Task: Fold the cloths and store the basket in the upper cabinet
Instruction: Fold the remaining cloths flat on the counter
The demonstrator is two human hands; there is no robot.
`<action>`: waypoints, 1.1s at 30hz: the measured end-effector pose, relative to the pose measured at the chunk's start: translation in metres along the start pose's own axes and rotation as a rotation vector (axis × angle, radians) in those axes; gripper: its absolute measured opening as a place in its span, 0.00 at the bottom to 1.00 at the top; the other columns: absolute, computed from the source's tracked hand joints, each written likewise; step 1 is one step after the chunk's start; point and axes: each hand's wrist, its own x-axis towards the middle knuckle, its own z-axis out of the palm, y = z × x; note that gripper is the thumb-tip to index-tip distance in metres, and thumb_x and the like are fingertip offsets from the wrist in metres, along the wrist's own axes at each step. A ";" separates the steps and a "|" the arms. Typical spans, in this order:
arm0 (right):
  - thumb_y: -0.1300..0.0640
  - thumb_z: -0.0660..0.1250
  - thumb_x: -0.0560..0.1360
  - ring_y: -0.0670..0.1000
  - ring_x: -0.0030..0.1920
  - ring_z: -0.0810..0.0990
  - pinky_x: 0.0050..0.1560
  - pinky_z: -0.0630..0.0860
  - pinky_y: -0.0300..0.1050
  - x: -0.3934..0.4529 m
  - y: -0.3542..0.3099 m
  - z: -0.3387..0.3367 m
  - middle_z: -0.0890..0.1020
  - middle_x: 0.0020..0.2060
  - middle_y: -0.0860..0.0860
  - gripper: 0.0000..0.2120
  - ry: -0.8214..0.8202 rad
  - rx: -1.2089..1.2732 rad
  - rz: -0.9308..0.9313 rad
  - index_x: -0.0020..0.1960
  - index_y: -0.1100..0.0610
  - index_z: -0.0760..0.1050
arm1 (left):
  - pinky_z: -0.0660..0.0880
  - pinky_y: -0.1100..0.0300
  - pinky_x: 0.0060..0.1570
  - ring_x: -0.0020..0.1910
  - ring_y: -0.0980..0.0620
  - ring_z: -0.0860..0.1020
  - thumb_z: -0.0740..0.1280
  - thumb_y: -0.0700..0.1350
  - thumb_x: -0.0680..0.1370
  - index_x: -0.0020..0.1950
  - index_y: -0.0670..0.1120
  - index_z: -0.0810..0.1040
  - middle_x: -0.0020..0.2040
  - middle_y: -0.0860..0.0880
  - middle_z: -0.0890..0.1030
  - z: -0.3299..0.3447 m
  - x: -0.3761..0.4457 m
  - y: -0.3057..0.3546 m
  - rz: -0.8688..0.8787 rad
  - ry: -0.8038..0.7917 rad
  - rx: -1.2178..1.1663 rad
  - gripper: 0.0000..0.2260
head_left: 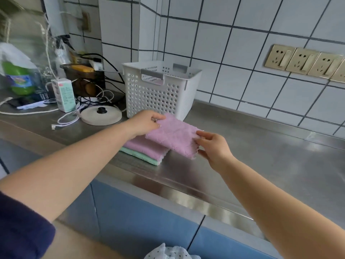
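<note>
Currently on the steel tabletop (261, 146), near its front edge: a stack of folded cloths (147, 152), pink over green, with a further folded pink cloth (173, 136) held just above it and hanging off toward the right.

My left hand (147, 122) pinches that cloth's far left corner, fingers curled over the edge. My right hand (214, 146) pinches its right edge, thumb on top and fingers beneath. Both grips are closed on the fabric, nothing else in them.

Handling, as I judge it: light, soft, limp microfibre; it sags wherever unsupported and a fold will slip open if only one layer is caught. Best taken at opposite edges through all layers, then laid flat.

White perforated basket (160, 90): stands upright behind the stack, toward the tiled wall, apart from it. Rigid plastic, probably light; the grey handles (152, 73) at the rim are the obvious hold.

Left end of tabletop: a round lid (101, 114), cables, a carton, a green bottle.
</note>
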 end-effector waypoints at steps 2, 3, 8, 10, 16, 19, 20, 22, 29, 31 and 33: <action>0.67 0.65 0.75 0.45 0.39 0.78 0.33 0.78 0.34 0.005 -0.002 0.024 0.78 0.53 0.55 0.16 -0.031 0.018 0.005 0.63 0.64 0.73 | 0.64 0.66 0.60 0.64 0.55 0.71 0.64 0.34 0.76 0.68 0.46 0.72 0.69 0.50 0.71 -0.017 0.001 -0.014 -0.018 0.019 0.023 0.20; 0.67 0.65 0.75 0.45 0.39 0.78 0.34 0.78 0.34 0.008 -0.003 0.036 0.78 0.52 0.55 0.16 -0.041 0.017 0.012 0.64 0.64 0.73 | 0.64 0.66 0.61 0.65 0.53 0.71 0.64 0.34 0.76 0.68 0.45 0.72 0.69 0.49 0.72 -0.024 0.001 -0.021 -0.031 0.026 0.025 0.20; 0.68 0.65 0.75 0.46 0.39 0.77 0.34 0.78 0.33 0.014 0.000 0.066 0.78 0.50 0.55 0.16 -0.061 -0.008 0.039 0.63 0.63 0.73 | 0.64 0.65 0.63 0.67 0.51 0.70 0.63 0.34 0.77 0.69 0.42 0.71 0.70 0.46 0.71 -0.037 0.003 -0.051 -0.082 0.009 0.049 0.20; 0.68 0.65 0.75 0.46 0.39 0.77 0.37 0.79 0.35 0.016 0.002 0.072 0.78 0.50 0.56 0.17 -0.055 -0.016 0.049 0.63 0.64 0.74 | 0.64 0.67 0.59 0.66 0.51 0.70 0.62 0.35 0.77 0.69 0.43 0.70 0.70 0.46 0.70 -0.038 0.004 -0.057 -0.098 -0.009 0.066 0.20; 0.68 0.66 0.74 0.51 0.43 0.78 0.50 0.79 0.46 0.023 0.006 0.080 0.78 0.49 0.55 0.17 -0.026 -0.081 0.056 0.62 0.64 0.75 | 0.64 0.67 0.57 0.66 0.51 0.70 0.62 0.35 0.77 0.71 0.42 0.69 0.70 0.45 0.70 -0.041 0.009 -0.065 -0.109 -0.040 0.089 0.21; 0.68 0.66 0.74 0.50 0.44 0.78 0.52 0.79 0.47 0.020 0.011 0.080 0.79 0.47 0.54 0.15 -0.034 -0.094 0.075 0.61 0.63 0.75 | 0.64 0.67 0.58 0.67 0.51 0.69 0.62 0.35 0.78 0.71 0.42 0.68 0.71 0.45 0.69 -0.038 0.008 -0.071 -0.101 -0.081 0.127 0.21; 0.68 0.66 0.75 0.50 0.44 0.77 0.51 0.78 0.45 0.018 0.012 0.079 0.78 0.47 0.54 0.15 -0.039 -0.090 0.081 0.61 0.63 0.75 | 0.64 0.68 0.58 0.67 0.51 0.69 0.62 0.35 0.78 0.71 0.42 0.69 0.71 0.46 0.69 -0.037 0.008 -0.073 -0.092 -0.082 0.131 0.21; 0.67 0.65 0.75 0.50 0.43 0.77 0.49 0.78 0.43 0.017 0.013 0.079 0.79 0.46 0.54 0.14 -0.033 -0.101 0.087 0.60 0.62 0.76 | 0.63 0.68 0.58 0.67 0.52 0.70 0.63 0.36 0.78 0.70 0.41 0.70 0.69 0.47 0.71 -0.037 0.009 -0.076 -0.091 -0.082 0.136 0.20; 0.55 0.60 0.77 0.51 0.65 0.72 0.63 0.70 0.51 0.030 0.003 0.089 0.68 0.69 0.54 0.17 0.003 -0.708 -0.361 0.65 0.52 0.74 | 0.54 0.62 0.70 0.74 0.51 0.59 0.56 0.40 0.81 0.68 0.43 0.71 0.72 0.46 0.66 -0.025 0.015 -0.061 0.130 -0.076 0.295 0.16; 0.49 0.57 0.79 0.53 0.74 0.57 0.71 0.56 0.60 0.031 0.005 0.103 0.57 0.75 0.51 0.21 -0.081 -0.946 -0.381 0.71 0.47 0.65 | 0.47 0.59 0.74 0.76 0.51 0.54 0.54 0.42 0.82 0.74 0.45 0.63 0.76 0.47 0.58 -0.017 0.017 -0.054 0.177 -0.147 0.378 0.19; 0.44 0.52 0.79 0.52 0.76 0.50 0.71 0.48 0.67 0.028 0.013 0.113 0.53 0.76 0.49 0.23 -0.167 -1.112 -0.355 0.73 0.44 0.58 | 0.46 0.54 0.75 0.76 0.50 0.50 0.51 0.45 0.83 0.76 0.46 0.58 0.77 0.47 0.54 -0.008 0.019 -0.056 0.168 -0.247 0.507 0.20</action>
